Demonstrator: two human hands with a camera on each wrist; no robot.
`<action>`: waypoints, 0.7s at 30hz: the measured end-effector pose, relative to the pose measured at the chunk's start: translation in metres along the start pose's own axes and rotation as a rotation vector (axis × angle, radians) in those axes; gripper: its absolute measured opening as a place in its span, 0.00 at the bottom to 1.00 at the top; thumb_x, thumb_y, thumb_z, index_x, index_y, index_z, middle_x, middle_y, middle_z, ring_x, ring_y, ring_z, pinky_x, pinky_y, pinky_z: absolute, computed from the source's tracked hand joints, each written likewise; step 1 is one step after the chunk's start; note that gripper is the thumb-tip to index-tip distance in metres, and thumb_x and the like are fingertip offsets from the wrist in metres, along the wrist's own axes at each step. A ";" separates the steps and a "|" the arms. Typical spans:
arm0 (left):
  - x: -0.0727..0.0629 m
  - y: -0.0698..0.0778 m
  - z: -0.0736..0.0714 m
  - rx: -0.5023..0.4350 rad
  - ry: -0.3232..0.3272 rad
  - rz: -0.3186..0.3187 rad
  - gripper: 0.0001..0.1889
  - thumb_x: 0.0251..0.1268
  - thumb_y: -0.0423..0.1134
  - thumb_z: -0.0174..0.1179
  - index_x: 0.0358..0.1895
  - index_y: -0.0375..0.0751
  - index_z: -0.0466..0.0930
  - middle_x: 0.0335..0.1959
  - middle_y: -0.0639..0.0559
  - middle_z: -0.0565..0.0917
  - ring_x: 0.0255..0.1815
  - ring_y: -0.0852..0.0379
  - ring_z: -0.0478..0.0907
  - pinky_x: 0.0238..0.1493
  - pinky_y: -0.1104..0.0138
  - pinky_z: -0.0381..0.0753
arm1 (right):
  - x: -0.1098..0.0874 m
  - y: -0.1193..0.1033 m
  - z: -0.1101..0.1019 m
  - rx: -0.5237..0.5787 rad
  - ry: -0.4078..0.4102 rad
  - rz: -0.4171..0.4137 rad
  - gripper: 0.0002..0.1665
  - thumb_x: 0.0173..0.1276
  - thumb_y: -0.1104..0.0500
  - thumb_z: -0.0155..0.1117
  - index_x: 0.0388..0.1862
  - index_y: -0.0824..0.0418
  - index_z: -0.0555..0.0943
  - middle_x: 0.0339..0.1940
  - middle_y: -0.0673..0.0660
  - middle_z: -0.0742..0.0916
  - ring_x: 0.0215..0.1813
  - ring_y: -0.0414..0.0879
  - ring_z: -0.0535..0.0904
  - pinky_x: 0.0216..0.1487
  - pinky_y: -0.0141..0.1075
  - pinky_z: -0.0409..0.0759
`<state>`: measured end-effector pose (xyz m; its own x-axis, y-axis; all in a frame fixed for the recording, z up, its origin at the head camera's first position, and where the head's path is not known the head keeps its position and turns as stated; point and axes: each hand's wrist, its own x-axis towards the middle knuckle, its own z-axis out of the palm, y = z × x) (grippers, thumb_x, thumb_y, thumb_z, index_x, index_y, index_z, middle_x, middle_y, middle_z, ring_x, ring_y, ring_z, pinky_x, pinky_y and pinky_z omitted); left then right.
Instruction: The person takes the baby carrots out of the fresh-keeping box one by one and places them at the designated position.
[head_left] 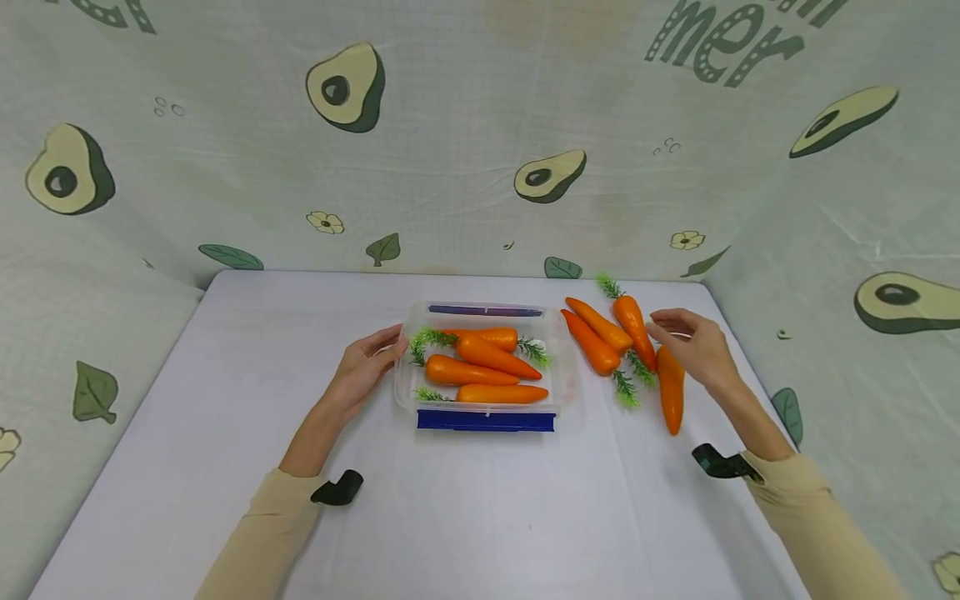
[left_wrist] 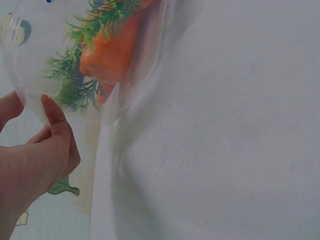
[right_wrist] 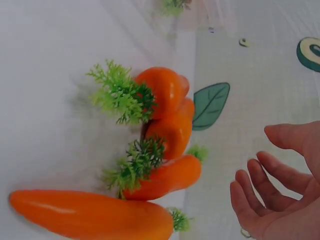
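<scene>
A clear plastic food container (head_left: 560, 385) with blue latches (head_left: 486, 421) stands on the table, with several orange carrots (head_left: 487, 372) with green tops inside. My left hand (head_left: 363, 371) pinches its left rim between thumb and fingers, as the left wrist view shows up close. To the right of the container lies a loose group of carrots (head_left: 597, 323), some with leafy tops. Above the rightmost carrot (head_left: 671, 390) hovers my right hand (head_left: 697, 346), fingers loosely bent and holding nothing. In the right wrist view, a gap separates that hand (right_wrist: 282, 185) from the carrots (right_wrist: 95, 215).
A white-covered table (head_left: 480, 517) carries everything. Behind it and at both sides hangs a pale cloth (head_left: 450, 108) printed with avocados and leaves. Each wrist wears a dark camera mount, such as the left one (head_left: 337, 488).
</scene>
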<state>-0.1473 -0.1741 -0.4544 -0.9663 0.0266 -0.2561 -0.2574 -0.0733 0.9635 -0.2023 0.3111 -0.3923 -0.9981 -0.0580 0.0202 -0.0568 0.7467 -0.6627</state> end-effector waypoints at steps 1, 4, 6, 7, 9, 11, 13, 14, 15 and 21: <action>0.000 0.000 0.000 0.000 0.001 -0.003 0.30 0.78 0.43 0.60 0.78 0.37 0.65 0.74 0.42 0.67 0.65 0.55 0.70 0.69 0.70 0.72 | 0.000 -0.004 0.000 0.005 -0.008 -0.012 0.31 0.79 0.46 0.60 0.66 0.69 0.76 0.60 0.70 0.82 0.62 0.64 0.78 0.66 0.58 0.74; 0.000 -0.001 0.000 0.001 0.003 -0.007 0.30 0.78 0.43 0.60 0.77 0.38 0.66 0.74 0.42 0.67 0.65 0.54 0.69 0.69 0.70 0.71 | 0.001 -0.016 0.002 0.032 -0.034 -0.046 0.31 0.79 0.46 0.61 0.66 0.69 0.77 0.60 0.69 0.83 0.61 0.63 0.78 0.66 0.57 0.75; 0.000 -0.001 0.000 0.004 0.002 -0.006 0.31 0.78 0.44 0.60 0.78 0.38 0.66 0.74 0.42 0.67 0.66 0.54 0.69 0.69 0.69 0.71 | 0.002 -0.022 0.005 0.052 -0.055 -0.065 0.30 0.79 0.48 0.62 0.66 0.70 0.76 0.60 0.69 0.83 0.61 0.63 0.78 0.66 0.56 0.75; 0.000 0.000 0.000 0.006 0.001 -0.004 0.31 0.78 0.44 0.60 0.78 0.38 0.65 0.74 0.42 0.67 0.66 0.54 0.69 0.70 0.69 0.71 | 0.003 -0.026 0.007 0.063 -0.063 -0.075 0.30 0.78 0.48 0.62 0.66 0.70 0.77 0.60 0.69 0.83 0.61 0.63 0.79 0.66 0.56 0.75; 0.001 0.000 0.000 0.007 -0.001 0.000 0.31 0.78 0.44 0.60 0.78 0.38 0.65 0.74 0.42 0.67 0.66 0.54 0.69 0.70 0.68 0.71 | 0.004 -0.033 0.011 0.076 -0.071 -0.101 0.28 0.78 0.50 0.63 0.65 0.70 0.78 0.60 0.69 0.83 0.61 0.63 0.79 0.66 0.56 0.75; 0.000 0.000 0.001 0.008 -0.001 0.001 0.31 0.78 0.44 0.60 0.78 0.38 0.65 0.74 0.42 0.67 0.66 0.54 0.69 0.70 0.68 0.70 | 0.006 -0.038 0.015 0.083 -0.077 -0.137 0.26 0.77 0.52 0.64 0.63 0.70 0.78 0.59 0.69 0.84 0.60 0.62 0.79 0.66 0.56 0.75; 0.000 0.001 0.001 0.013 0.000 0.002 0.31 0.78 0.44 0.60 0.78 0.38 0.65 0.74 0.42 0.67 0.67 0.53 0.69 0.71 0.67 0.70 | 0.007 -0.044 0.019 0.086 -0.083 -0.167 0.24 0.77 0.55 0.65 0.62 0.70 0.79 0.58 0.69 0.84 0.60 0.62 0.80 0.66 0.56 0.76; 0.000 0.000 0.001 0.015 0.001 0.002 0.31 0.78 0.45 0.60 0.78 0.38 0.65 0.74 0.42 0.67 0.67 0.53 0.69 0.71 0.66 0.70 | 0.008 -0.046 0.022 0.085 -0.089 -0.179 0.23 0.76 0.55 0.66 0.62 0.69 0.79 0.58 0.69 0.84 0.60 0.62 0.80 0.65 0.56 0.76; 0.000 0.001 0.001 0.019 0.001 0.003 0.31 0.78 0.45 0.60 0.78 0.38 0.65 0.74 0.42 0.67 0.67 0.54 0.69 0.72 0.66 0.70 | 0.009 -0.049 0.024 0.085 -0.098 -0.189 0.23 0.76 0.56 0.66 0.62 0.69 0.79 0.59 0.69 0.84 0.60 0.62 0.80 0.65 0.56 0.77; 0.000 0.000 0.001 0.024 0.006 0.003 0.31 0.78 0.45 0.60 0.77 0.38 0.66 0.74 0.42 0.67 0.64 0.57 0.70 0.71 0.67 0.70 | 0.012 -0.070 0.036 0.102 -0.162 -0.217 0.24 0.75 0.58 0.67 0.64 0.69 0.79 0.62 0.68 0.83 0.62 0.63 0.79 0.63 0.57 0.79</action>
<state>-0.1475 -0.1729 -0.4546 -0.9670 0.0203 -0.2539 -0.2547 -0.0492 0.9658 -0.2092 0.2345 -0.3728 -0.9455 -0.3208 0.0551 -0.2581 0.6355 -0.7277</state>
